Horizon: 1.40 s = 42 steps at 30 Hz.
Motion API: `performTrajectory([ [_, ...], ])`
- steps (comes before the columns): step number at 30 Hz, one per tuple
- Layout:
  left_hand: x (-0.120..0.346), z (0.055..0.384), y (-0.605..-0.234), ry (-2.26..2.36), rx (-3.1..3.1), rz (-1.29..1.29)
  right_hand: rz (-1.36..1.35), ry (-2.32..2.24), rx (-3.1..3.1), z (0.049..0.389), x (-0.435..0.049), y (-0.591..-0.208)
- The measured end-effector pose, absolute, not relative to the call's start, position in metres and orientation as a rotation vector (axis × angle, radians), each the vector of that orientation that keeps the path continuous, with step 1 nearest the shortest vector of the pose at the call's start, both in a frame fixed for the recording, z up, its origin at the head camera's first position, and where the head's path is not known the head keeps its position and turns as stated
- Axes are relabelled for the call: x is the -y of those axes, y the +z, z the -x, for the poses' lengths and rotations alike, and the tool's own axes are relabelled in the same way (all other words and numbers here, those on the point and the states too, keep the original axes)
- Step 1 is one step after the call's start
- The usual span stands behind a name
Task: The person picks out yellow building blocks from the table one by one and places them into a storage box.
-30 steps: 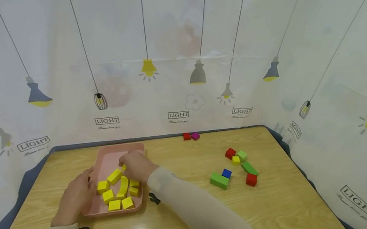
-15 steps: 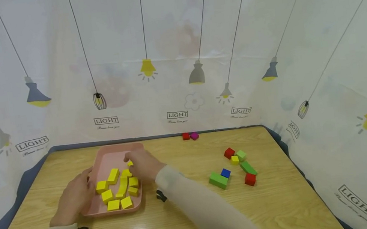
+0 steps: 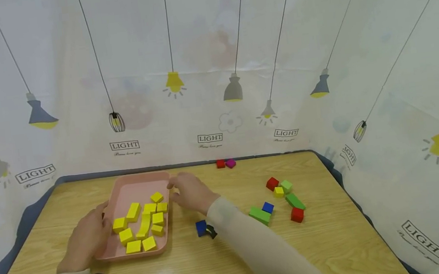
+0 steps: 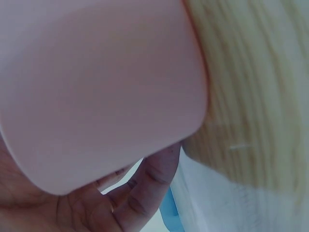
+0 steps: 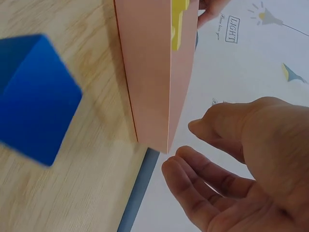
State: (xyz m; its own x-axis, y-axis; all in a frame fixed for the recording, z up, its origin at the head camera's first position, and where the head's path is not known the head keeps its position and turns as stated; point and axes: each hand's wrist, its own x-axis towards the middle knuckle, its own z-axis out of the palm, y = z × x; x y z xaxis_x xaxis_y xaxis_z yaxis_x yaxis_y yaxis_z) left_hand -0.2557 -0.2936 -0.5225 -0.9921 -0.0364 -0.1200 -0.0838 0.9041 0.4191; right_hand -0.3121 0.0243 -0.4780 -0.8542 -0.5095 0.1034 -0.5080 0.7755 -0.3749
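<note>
A pink tray [image 3: 139, 178] with several yellow blocks [image 3: 144, 227] inside lies on the left of the table. At its left wall my left hand [image 3: 88, 238] holds the tray, its bent fingers against the outer side in the left wrist view. My right hand [image 3: 191, 191] hovers just beyond the tray's right rim, near its far corner. In the right wrist view that hand holds nothing, with a gap between thumb and fingertips. A blue block [image 3: 201, 228] lies right of the tray, close to the right wrist, large in the right wrist view.
Red [image 3: 297, 215], green [image 3: 259, 216], blue [image 3: 267, 207] and yellow blocks [image 3: 278, 192] lie on the right half of the wooden table [image 3: 218, 268]. A red block [image 3: 220, 164] and a magenta block [image 3: 230, 163] sit at the far edge, before the lamp-print curtain [image 3: 169, 124].
My right hand has let go of a yellow block inside the tray and moved right, out past the rim. The blue block beside the tray has come into sight. My left hand stays on the tray.
</note>
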Motion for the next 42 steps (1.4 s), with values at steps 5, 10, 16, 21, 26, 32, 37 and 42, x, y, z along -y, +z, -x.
performTrajectory([
  [5,0.295,0.254,-0.522,0.647,-2.976,0.073,0.807,-0.669,-2.958,0.309,-0.049,-0.478],
  [10,0.296,0.254,-0.523,0.644,-2.981,0.054,0.721,-0.762,-2.94,0.304,-0.079,-0.481],
  [16,0.295,0.255,-0.524,0.635,-2.985,0.061,0.626,-0.814,-2.958,0.294,-0.115,-0.487],
  [21,0.296,0.255,-0.523,0.641,-2.976,0.079,0.562,-0.895,-2.988,0.283,-0.14,-0.488],
  [26,0.297,0.254,-0.522,0.654,-2.961,0.08,0.464,-0.959,-3.013,0.274,-0.163,-0.487],
  [32,0.295,0.256,-0.523,0.675,-2.94,0.116,0.351,-0.989,-3.074,0.265,-0.194,-0.489],
  [37,0.294,0.257,-0.524,0.681,-2.939,0.13,0.269,-0.936,-3.161,0.26,-0.224,-0.492],
  [42,0.295,0.258,-0.525,0.678,-2.943,0.128,0.139,-0.889,-3.167,0.259,-0.25,-0.497],
])
